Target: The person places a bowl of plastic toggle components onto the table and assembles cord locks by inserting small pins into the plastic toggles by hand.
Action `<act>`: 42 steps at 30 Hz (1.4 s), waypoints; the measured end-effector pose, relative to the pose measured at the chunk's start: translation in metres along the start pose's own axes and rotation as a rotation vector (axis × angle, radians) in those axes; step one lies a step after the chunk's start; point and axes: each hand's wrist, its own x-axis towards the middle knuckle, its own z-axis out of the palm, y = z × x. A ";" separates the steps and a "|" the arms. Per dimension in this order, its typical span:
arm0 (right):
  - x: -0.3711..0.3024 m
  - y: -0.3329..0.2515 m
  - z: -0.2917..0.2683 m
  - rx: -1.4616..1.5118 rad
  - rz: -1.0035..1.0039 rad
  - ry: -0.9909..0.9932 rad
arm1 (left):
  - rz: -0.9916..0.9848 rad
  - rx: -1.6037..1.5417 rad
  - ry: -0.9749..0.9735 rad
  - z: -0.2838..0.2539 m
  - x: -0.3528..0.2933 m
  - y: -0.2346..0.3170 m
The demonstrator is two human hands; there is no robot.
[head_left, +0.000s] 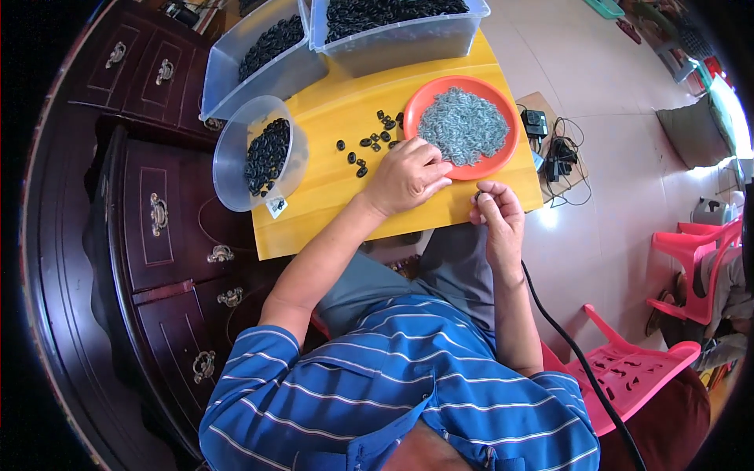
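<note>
An orange round plate [503,162] near the table's right edge is heaped with small silvery metal pieces [462,125]. My left hand [408,177] is at the plate's lower left rim, its fingers curled and thumb and fingertips close together; I cannot make out what is in them. My right hand [501,213] is raised by the near right edge of the table, with a small black piece [477,196] pinched between thumb and fingers. Left of the plate, several small black oval pieces [364,142] lie loose on the yellow tabletop [330,212].
A clear round tub [228,169] with black pieces stands on the left. Two clear bins [224,78] [400,43] full of black pieces are at the back. Dark wooden drawers [169,216] flank the left side. Right are black adapters with cables [559,157] and a pink chair [628,377].
</note>
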 end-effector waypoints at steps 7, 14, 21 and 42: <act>0.003 0.001 0.004 -0.008 -0.017 -0.017 | 0.029 0.019 -0.025 0.001 0.005 -0.002; 0.006 0.000 0.008 0.011 -0.049 -0.030 | 0.049 -0.011 -0.022 0.002 0.007 -0.001; 0.006 0.001 0.008 0.019 -0.049 -0.023 | 0.025 -0.033 0.017 0.004 0.004 0.000; 0.007 0.007 0.005 -0.004 -0.050 -0.020 | -0.277 0.112 -0.092 0.007 0.019 -0.009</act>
